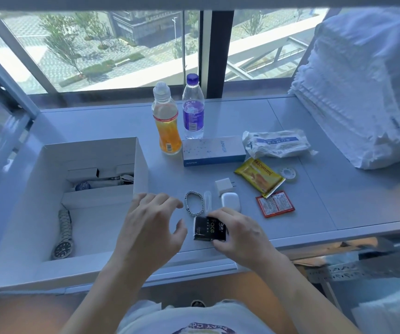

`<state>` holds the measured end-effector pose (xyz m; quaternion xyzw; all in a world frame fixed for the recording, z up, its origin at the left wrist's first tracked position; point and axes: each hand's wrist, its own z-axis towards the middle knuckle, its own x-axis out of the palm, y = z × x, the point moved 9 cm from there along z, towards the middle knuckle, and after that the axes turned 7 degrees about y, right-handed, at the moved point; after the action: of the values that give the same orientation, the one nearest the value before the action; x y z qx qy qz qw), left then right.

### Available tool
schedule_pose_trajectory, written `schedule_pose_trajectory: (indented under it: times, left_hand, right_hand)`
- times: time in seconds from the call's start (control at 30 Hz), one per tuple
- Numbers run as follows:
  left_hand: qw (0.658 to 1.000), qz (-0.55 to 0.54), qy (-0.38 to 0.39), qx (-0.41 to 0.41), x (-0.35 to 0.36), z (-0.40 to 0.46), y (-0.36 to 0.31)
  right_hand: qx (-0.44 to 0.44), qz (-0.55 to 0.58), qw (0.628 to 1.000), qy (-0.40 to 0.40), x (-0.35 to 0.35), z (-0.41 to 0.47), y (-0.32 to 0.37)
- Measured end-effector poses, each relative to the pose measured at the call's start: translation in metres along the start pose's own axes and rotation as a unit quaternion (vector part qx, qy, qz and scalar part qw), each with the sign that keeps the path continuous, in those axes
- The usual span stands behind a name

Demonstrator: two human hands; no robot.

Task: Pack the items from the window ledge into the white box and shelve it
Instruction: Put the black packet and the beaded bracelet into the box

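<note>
"ANKER" printed twice on the pale blue carton [214,150]: once along its top near the right end, once on the front side at the left end. Right of the carton, blue characters on a crumpled white packet [276,143], too small to read. Just in front of the carton's right end, a brand in red letters on the yellow sachet [259,177], not clearly legible. In front of the carton, nearest the surface edge, "Face" in green on the small black pack [209,229] pinched by the right hand [240,235]. Left of the carton, a barcode on the orange drink bottle [167,126]; label print on the purple-capped bottle [193,109] unreadable.
</note>
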<state>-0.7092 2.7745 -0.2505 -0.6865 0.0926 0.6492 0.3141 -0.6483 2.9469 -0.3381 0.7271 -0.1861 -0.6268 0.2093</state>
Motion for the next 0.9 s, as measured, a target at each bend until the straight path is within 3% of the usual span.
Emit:
schedule_pose_trajectory:
  times: [0.33,0.9]
  left_hand:
    - [0.994,0.009,0.084,0.063,0.006,-0.004,-0.011]
    - [0.992,-0.023,0.06,0.107,0.001,-0.008,-0.016]
  right_hand:
    - [-0.053,0.088,0.991,-0.089,-0.031,-0.013,0.028]
    - [-0.134,0.15,0.969,-0.14,-0.044,-0.023,0.054]
